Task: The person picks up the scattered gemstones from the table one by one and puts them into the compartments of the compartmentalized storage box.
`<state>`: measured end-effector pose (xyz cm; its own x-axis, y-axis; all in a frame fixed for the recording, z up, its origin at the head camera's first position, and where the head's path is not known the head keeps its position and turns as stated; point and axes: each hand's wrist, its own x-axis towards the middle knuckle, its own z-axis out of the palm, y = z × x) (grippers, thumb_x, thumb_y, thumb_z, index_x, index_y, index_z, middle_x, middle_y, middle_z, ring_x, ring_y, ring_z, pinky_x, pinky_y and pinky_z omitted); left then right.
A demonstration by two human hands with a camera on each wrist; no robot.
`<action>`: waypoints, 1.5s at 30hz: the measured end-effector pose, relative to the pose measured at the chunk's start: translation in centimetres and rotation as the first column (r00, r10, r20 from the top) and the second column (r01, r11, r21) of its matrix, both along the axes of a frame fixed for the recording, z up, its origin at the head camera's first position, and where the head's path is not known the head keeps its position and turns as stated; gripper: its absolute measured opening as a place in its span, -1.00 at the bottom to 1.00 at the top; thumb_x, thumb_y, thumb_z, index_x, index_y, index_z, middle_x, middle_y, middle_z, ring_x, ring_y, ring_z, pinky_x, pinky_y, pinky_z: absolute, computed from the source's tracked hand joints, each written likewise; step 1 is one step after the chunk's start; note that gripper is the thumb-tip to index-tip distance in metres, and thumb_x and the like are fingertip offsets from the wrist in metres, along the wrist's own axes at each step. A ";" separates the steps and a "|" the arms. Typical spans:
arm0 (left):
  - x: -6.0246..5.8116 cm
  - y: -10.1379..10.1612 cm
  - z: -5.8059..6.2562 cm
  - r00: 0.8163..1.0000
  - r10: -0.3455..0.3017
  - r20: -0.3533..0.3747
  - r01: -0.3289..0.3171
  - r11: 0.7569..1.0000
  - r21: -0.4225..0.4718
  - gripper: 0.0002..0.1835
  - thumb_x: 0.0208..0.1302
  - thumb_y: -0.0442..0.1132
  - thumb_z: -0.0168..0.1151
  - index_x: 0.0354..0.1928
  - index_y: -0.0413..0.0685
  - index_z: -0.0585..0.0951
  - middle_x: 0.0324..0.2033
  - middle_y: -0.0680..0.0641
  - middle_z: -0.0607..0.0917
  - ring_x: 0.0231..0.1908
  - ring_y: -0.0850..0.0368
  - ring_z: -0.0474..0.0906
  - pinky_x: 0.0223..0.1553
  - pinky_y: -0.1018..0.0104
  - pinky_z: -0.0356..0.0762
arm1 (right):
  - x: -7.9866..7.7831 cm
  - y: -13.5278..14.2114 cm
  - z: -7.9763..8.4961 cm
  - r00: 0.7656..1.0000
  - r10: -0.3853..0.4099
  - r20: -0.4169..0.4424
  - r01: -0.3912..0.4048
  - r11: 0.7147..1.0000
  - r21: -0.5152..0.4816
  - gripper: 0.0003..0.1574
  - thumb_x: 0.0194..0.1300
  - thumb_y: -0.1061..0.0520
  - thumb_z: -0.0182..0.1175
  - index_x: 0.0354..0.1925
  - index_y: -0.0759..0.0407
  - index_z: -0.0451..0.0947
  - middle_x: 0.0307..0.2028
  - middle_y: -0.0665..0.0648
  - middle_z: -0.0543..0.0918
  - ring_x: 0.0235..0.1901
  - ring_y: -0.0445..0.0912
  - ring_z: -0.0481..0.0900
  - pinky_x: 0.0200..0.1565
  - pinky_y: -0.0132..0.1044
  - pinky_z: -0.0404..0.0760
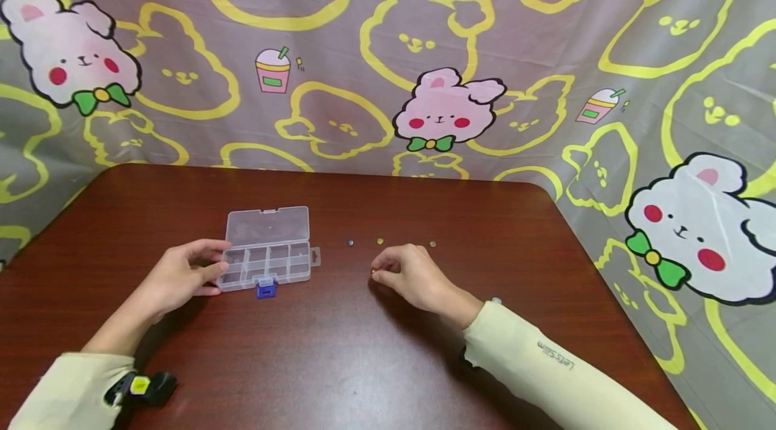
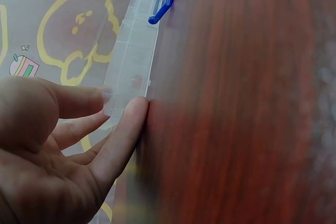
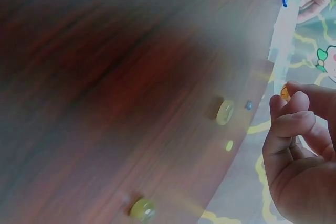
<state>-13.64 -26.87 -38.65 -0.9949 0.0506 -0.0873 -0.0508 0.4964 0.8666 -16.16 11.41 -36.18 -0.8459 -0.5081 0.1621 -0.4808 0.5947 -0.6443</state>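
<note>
Across the dark reddish-brown table (image 1: 327,356), we see wood grain, rounded far corners and a soft sheen near the front. Behind it and along both sides hangs a printed cloth (image 1: 339,52), greyish, with yellow animal outlines, white rabbit heads wearing green bows, and pink lidded cups.

On the table's left half we find a clear plastic box (image 1: 294,278), its lid (image 1: 269,226) laid back, its tray divided into two rows of four, with a blue latch (image 1: 266,289) at the front. The left hand (image 1: 184,275) grips the box's left end, thumb and fingers parted by only the box's thickness. Right of the box, the right hand (image 1: 417,278) pinches a small amber bead (image 3: 285,92) between thumb and fingertip, nearly closed, the other fingers curled in. Just beyond that hand we spot a blue bead (image 1: 350,242) and two yellowish beads (image 1: 380,241), lying apart.

As for writing, we can make out black lettering (image 1: 556,355) upside down on the pale right sleeve (image 1: 545,362), seemingly "Let's Slim". On the left wrist's black strap (image 1: 159,387) sits a yellow label (image 1: 140,385), its marks too small for us to read.
</note>
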 end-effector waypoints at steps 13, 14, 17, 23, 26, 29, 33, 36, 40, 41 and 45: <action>0.1 0.1 0.0 1.000 0.001 -0.008 -0.001 1.000 -0.010 -0.53 0.43 -0.42 0.19 0.31 -0.42 0.39 0.01 -0.41 0.49 -0.30 -0.01 0.61 -0.37 0.23 0.73 | -0.4 -2.4 0.1 0.999 0.022 0.037 -0.021 0.999 -0.033 -0.93 0.28 0.27 0.36 -0.24 0.21 0.73 -0.37 -0.02 0.72 -0.45 -0.24 0.55 -0.35 -0.41 0.56; 0.1 0.1 0.0 1.000 0.000 -0.008 -0.001 1.000 -0.010 -0.53 0.43 -0.42 0.19 0.31 -0.42 0.39 0.01 -0.41 0.49 -0.30 -0.01 0.61 -0.37 0.23 0.73 | -0.4 -2.6 0.1 0.999 0.023 0.034 -0.022 0.999 -0.033 -0.93 0.28 0.27 0.36 -0.23 0.21 0.73 -0.37 -0.02 0.72 -0.45 -0.24 0.55 -0.35 -0.41 0.56; 0.1 0.0 0.0 1.000 -0.001 -0.008 0.001 1.000 -0.010 -0.53 0.43 -0.42 0.19 0.31 -0.42 0.38 0.01 -0.41 0.50 -0.30 -0.02 0.61 -0.37 0.23 0.73 | -0.6 -3.2 0.0 0.999 0.029 0.028 -0.028 0.999 -0.040 -0.93 0.27 0.26 0.37 -0.24 0.21 0.73 -0.38 -0.01 0.72 -0.45 -0.23 0.55 -0.35 -0.42 0.55; 0.1 0.0 0.1 1.000 0.000 -0.005 -0.001 1.000 -0.008 -0.53 0.44 -0.41 0.19 0.32 -0.42 0.38 0.01 -0.42 0.49 -0.32 -0.02 0.61 -0.37 0.22 0.74 | -1.0 -4.3 -0.1 0.999 0.040 0.033 -0.038 0.998 -0.055 -0.92 0.27 0.27 0.37 -0.23 0.23 0.73 -0.38 -0.01 0.72 -0.46 -0.23 0.56 -0.35 -0.44 0.55; 0.1 -0.1 0.1 1.000 0.004 -0.007 -0.004 1.000 -0.014 -0.53 0.43 -0.41 0.19 0.31 -0.41 0.38 0.01 -0.42 0.49 -0.32 -0.02 0.61 -0.37 0.22 0.74 | -1.2 -4.8 0.0 0.998 0.046 0.036 -0.044 0.997 -0.060 -0.91 0.28 0.26 0.37 -0.22 0.24 0.73 -0.38 -0.01 0.72 -0.45 -0.20 0.57 -0.35 -0.44 0.56; 0.1 0.0 0.1 1.000 -0.003 -0.010 0.003 1.000 -0.007 -0.53 0.43 -0.42 0.18 0.31 -0.42 0.38 0.01 -0.41 0.49 -0.32 -0.02 0.62 -0.37 0.22 0.74 | -1.2 -5.1 0.0 0.998 0.038 0.044 -0.036 0.998 -0.059 -0.90 0.28 0.26 0.36 -0.22 0.24 0.73 -0.39 -0.01 0.72 -0.46 -0.17 0.58 -0.36 -0.44 0.55; 0.0 0.3 0.0 1.000 -0.014 -0.012 0.014 1.000 0.012 -0.54 0.43 -0.43 0.18 0.31 -0.43 0.38 0.01 -0.42 0.50 -0.34 -0.02 0.62 -0.37 0.21 0.74 | -1.3 -5.5 0.0 0.998 0.018 0.052 -0.015 0.998 -0.061 -0.90 0.28 0.26 0.37 -0.21 0.25 0.74 -0.39 -0.02 0.72 -0.48 -0.20 0.57 -0.37 -0.45 0.54; 0.0 0.4 0.0 1.000 -0.006 -0.009 0.006 1.000 0.007 -0.54 0.43 -0.43 0.19 0.31 -0.42 0.39 0.00 -0.42 0.50 -0.35 -0.02 0.62 -0.37 0.22 0.73 | -1.6 -6.0 -0.1 0.999 0.016 0.046 -0.013 0.998 -0.064 -0.89 0.28 0.25 0.37 -0.20 0.24 0.74 -0.38 -0.02 0.73 -0.50 -0.26 0.54 -0.36 -0.43 0.55; 0.2 0.2 0.0 1.000 0.001 0.001 -0.001 1.000 -0.003 -0.53 0.42 -0.42 0.19 0.31 -0.41 0.39 0.00 -0.41 0.50 -0.33 -0.02 0.61 -0.37 0.22 0.73 | -1.8 -6.7 -0.1 0.999 0.012 0.050 -0.009 0.999 -0.053 -0.88 0.30 0.21 0.37 -0.18 0.20 0.75 -0.40 -0.05 0.73 -0.56 -0.31 0.52 -0.23 -0.39 0.51; 0.2 0.2 0.0 1.000 -0.001 0.000 0.001 1.000 -0.003 -0.53 0.42 -0.42 0.19 0.31 -0.41 0.39 0.00 -0.41 0.50 -0.33 -0.02 0.61 -0.37 0.22 0.74 | -1.8 -6.9 -0.1 0.998 0.009 0.057 -0.006 0.999 -0.054 -0.87 0.30 0.21 0.37 -0.17 0.19 0.75 -0.41 -0.06 0.72 -0.58 -0.31 0.52 -0.23 -0.39 0.51; 0.2 0.1 0.1 1.000 -0.007 -0.009 0.007 1.000 -0.002 -0.54 0.43 -0.42 0.18 0.30 -0.42 0.39 0.00 -0.42 0.50 -0.35 -0.03 0.62 -0.37 0.22 0.74 | -1.9 -7.6 -0.1 0.994 0.001 0.108 0.010 0.995 -0.103 -0.88 0.32 0.23 0.36 -0.16 0.21 0.74 -0.43 -0.05 0.71 -0.67 -0.28 0.51 -0.40 -0.41 0.55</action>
<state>-13.41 -26.81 -38.53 -0.9952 0.0578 -0.0788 -0.0396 0.4983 0.8661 -18.08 3.79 -36.28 -0.8635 -0.4896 0.1213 -0.4026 0.5240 -0.7506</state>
